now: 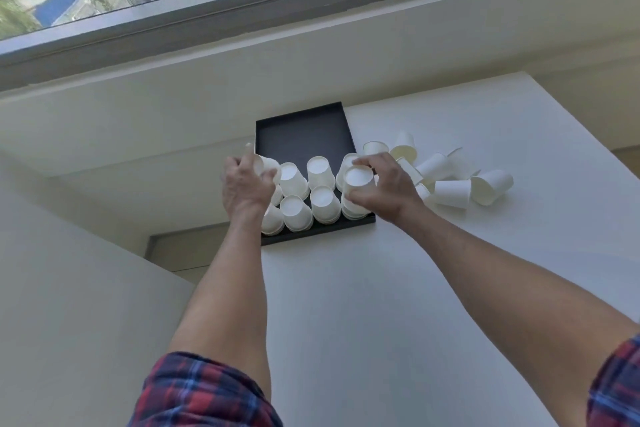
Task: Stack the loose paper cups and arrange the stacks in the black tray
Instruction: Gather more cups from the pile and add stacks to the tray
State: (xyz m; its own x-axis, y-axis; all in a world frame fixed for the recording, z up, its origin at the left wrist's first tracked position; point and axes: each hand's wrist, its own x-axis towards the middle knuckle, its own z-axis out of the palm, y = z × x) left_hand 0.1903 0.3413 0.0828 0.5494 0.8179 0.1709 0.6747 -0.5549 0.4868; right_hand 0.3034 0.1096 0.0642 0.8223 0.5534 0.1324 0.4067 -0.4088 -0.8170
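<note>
The right hand (381, 184) is gripping an inverted cup (358, 180) over the black tray (304, 135)'s near-right stack. The left hand (244, 184) is clasping a cup (268, 166) at the tray's left edge. Loose cups (450, 192) are lying right of the tray, nearer the right hand.

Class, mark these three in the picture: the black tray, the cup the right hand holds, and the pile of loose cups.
black tray (304, 135): head view, bare floor at the far end.
held cup (358, 177): head view, upturned white base.
loose cups (452, 193): head view, side of a tipped cup.
</note>
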